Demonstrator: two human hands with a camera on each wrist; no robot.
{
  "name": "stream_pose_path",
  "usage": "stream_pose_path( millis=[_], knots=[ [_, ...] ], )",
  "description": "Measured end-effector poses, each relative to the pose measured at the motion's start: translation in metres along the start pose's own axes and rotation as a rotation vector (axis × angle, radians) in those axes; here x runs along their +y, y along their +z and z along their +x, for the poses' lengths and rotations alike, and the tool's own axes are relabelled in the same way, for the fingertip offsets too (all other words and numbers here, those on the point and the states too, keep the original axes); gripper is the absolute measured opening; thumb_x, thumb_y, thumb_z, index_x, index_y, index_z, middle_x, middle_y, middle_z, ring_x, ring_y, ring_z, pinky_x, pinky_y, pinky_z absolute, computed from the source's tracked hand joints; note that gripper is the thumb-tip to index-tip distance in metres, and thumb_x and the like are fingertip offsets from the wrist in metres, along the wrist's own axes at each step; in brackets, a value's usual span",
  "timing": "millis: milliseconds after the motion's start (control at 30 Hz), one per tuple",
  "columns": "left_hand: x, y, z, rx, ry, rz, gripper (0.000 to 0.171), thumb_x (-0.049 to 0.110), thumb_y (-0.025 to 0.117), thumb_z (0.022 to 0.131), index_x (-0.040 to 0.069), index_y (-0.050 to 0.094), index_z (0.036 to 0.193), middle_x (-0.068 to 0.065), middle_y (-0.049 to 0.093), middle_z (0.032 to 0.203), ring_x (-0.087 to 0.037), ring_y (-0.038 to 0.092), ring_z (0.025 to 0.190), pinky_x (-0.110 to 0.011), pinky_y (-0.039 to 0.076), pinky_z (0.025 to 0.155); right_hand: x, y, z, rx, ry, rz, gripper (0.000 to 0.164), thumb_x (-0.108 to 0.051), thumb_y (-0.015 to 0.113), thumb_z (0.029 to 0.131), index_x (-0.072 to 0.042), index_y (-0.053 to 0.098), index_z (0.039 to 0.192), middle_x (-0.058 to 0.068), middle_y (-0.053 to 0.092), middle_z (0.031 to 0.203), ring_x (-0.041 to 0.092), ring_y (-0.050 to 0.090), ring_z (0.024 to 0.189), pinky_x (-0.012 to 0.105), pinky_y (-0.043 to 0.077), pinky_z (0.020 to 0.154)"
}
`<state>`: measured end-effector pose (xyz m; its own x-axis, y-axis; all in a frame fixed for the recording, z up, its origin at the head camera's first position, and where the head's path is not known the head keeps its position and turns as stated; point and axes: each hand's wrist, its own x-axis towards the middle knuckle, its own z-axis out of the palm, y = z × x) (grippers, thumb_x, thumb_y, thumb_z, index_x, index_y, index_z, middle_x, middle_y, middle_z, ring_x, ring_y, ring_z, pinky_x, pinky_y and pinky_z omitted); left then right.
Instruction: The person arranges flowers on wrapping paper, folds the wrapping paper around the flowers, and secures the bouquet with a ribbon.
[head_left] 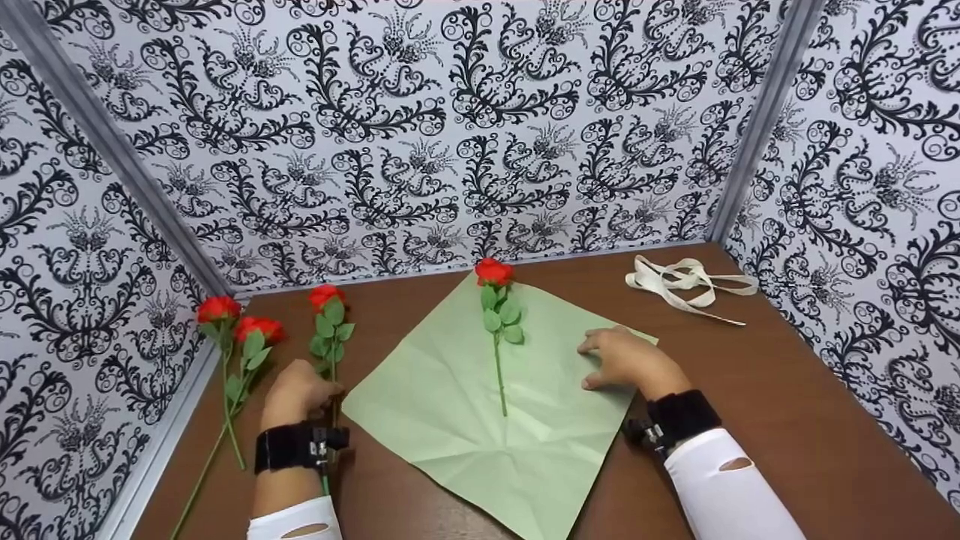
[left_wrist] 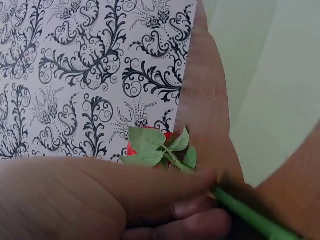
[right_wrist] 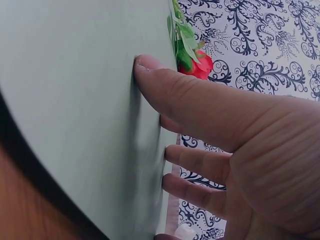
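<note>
Between thumb and fingers my left hand (head_left: 298, 391) pinches the green stem (left_wrist: 255, 216) of a red artificial rose (head_left: 327, 298), left of the paper. The bloom points toward the back wall, and leaves (left_wrist: 146, 140) show beyond the thumb in the left wrist view. My right hand (head_left: 626, 361) rests its spread fingertips on the right side of a pale green sheet of wrapping paper (head_left: 427, 420), thumb (right_wrist: 150, 67) touching it. Another red rose (head_left: 493, 271) lies along the middle of this sheet, its bloom at the far corner and its stem toward me.
Two more red roses (head_left: 219, 308) lie crossed at the left of the brown table (head_left: 787, 420). A loose cream ribbon (head_left: 690, 285) sits at the back right. Patterned walls (head_left: 480, 135) enclose the back and both sides.
</note>
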<state>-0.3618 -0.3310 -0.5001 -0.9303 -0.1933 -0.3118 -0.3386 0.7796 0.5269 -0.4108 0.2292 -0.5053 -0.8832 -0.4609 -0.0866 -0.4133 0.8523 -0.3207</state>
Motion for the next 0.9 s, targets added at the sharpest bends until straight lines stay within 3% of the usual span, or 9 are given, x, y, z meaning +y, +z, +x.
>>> stream_pose_path(
  millis=[133, 333, 467, 567, 733, 900],
  knots=[
    [0.004, 0.002, 0.004, -0.003, 0.013, -0.005, 0.012, 0.008, 0.066, 0.087, 0.002, 0.07, 0.078, -0.008, 0.063, 0.067, -0.025, 0.061, 0.059, -0.034, 0.05, 0.054, 0.0, -0.001, 0.0, 0.003, -0.002, 0.008, 0.062, -0.035, 0.092, 0.08, -0.011, 0.073, 0.134, 0.022, 0.055, 0.155, 0.051, 0.049, 0.144, 0.058, 0.042, 0.119],
    [0.007, -0.002, 0.002, 0.044, 0.062, -0.117, 0.03, 0.012, 0.059, 0.087, 0.014, 0.056, 0.057, 0.0, 0.051, 0.053, -0.019, 0.051, 0.049, -0.032, 0.042, 0.049, -0.001, -0.001, 0.001, 0.005, -0.026, 0.002, 0.063, -0.035, 0.092, 0.08, -0.008, 0.073, 0.133, 0.024, 0.057, 0.153, 0.049, 0.05, 0.144, 0.057, 0.041, 0.12],
    [0.015, -0.008, -0.008, 0.083, 0.114, -0.234, 0.03, 0.012, 0.056, 0.089, 0.012, 0.056, 0.059, 0.0, 0.052, 0.053, -0.021, 0.052, 0.052, -0.033, 0.044, 0.052, -0.001, 0.0, 0.002, 0.006, -0.035, 0.0, 0.063, -0.035, 0.092, 0.08, -0.008, 0.073, 0.133, 0.026, 0.057, 0.153, 0.049, 0.05, 0.144, 0.057, 0.041, 0.12],
    [0.032, -0.005, -0.012, 0.138, 0.171, -0.305, 0.028, 0.014, 0.059, 0.092, 0.007, 0.064, 0.065, -0.002, 0.057, 0.055, -0.022, 0.056, 0.053, -0.034, 0.047, 0.054, -0.001, 0.001, 0.0, 0.003, -0.027, 0.0, 0.064, -0.036, 0.092, 0.08, -0.008, 0.072, 0.134, 0.025, 0.056, 0.154, 0.049, 0.05, 0.144, 0.057, 0.042, 0.12],
    [0.086, 0.029, -0.011, 0.237, 0.294, -0.343, 0.02, 0.014, 0.066, 0.091, 0.003, 0.076, 0.078, -0.001, 0.065, 0.061, -0.018, 0.061, 0.053, -0.03, 0.05, 0.051, 0.0, 0.0, -0.001, 0.011, -0.025, 0.003, 0.063, -0.034, 0.092, 0.079, -0.008, 0.073, 0.133, 0.025, 0.057, 0.153, 0.048, 0.051, 0.143, 0.056, 0.042, 0.12],
    [0.133, 0.074, -0.009, 0.155, 0.357, -0.305, 0.021, 0.008, 0.064, 0.089, 0.004, 0.077, 0.073, -0.004, 0.071, 0.061, -0.016, 0.066, 0.053, -0.029, 0.052, 0.049, -0.001, 0.002, 0.0, 0.012, -0.019, 0.017, 0.063, -0.035, 0.091, 0.079, -0.009, 0.073, 0.134, 0.023, 0.057, 0.153, 0.047, 0.051, 0.144, 0.055, 0.041, 0.121]
  ],
)
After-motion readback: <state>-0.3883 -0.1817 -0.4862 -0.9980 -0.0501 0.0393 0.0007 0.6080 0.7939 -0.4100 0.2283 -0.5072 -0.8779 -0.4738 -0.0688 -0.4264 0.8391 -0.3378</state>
